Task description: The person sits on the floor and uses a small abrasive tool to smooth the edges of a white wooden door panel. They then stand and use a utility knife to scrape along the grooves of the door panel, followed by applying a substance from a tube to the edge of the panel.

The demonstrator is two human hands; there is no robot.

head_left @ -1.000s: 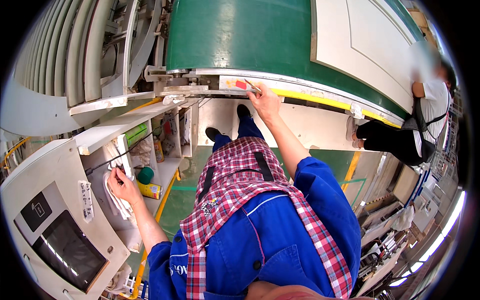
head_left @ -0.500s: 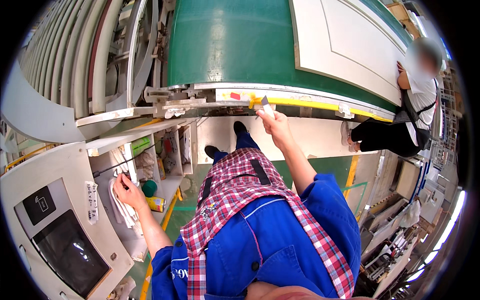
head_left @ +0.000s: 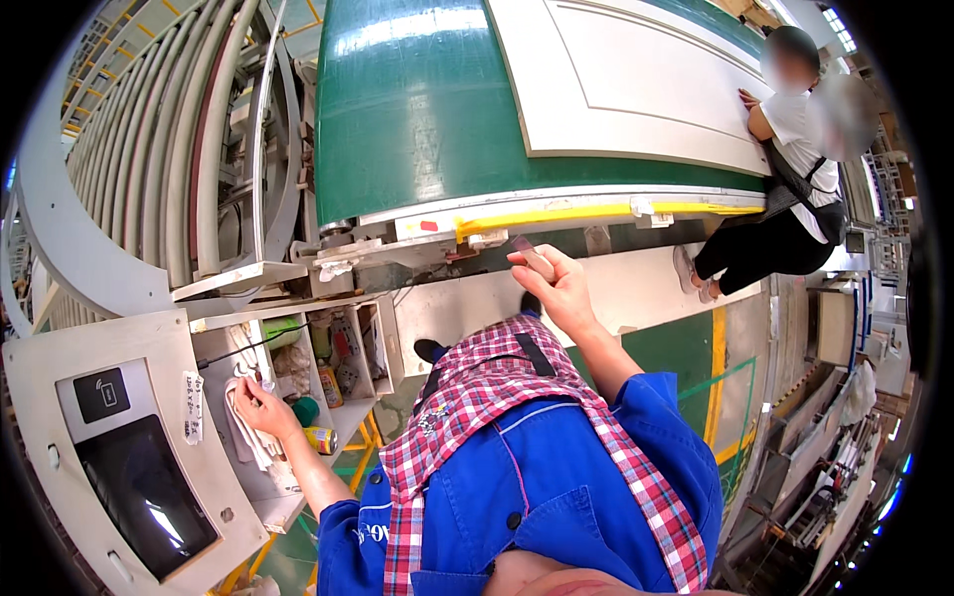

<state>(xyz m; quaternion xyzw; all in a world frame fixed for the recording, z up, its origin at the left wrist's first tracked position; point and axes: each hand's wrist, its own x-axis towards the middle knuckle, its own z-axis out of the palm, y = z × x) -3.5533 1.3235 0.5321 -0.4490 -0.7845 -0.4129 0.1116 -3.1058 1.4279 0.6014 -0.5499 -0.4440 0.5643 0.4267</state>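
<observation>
My right hand [head_left: 558, 288] grips a small scraper [head_left: 537, 260] with a flat blade, held just short of the conveyor's yellow-striped front edge. The blade points up and away from me. My left hand [head_left: 266, 409] is over an open shelf unit [head_left: 348, 422] on the left, its fingers curled together. It is beside a folded white cloth [head_left: 256, 447]; whatever is between its fingertips is too small to make out. Near that hand are a green round lid [head_left: 305, 410] and a yellow can [head_left: 321, 440].
A green conveyor belt [head_left: 417, 129] carries a white panel [head_left: 636, 89]. At its far right a co-worker [head_left: 795, 179] rests a hand on the panel. A roller rack [head_left: 189, 149] stands at the upper left, a control panel with a dark screen [head_left: 144, 487] at the lower left.
The view has shifted, so the conveyor and panel appear further left. My right hand has drawn slightly back from the conveyor edge, and the scraper is tilted more to the left. My left hand stays by the cloth.
</observation>
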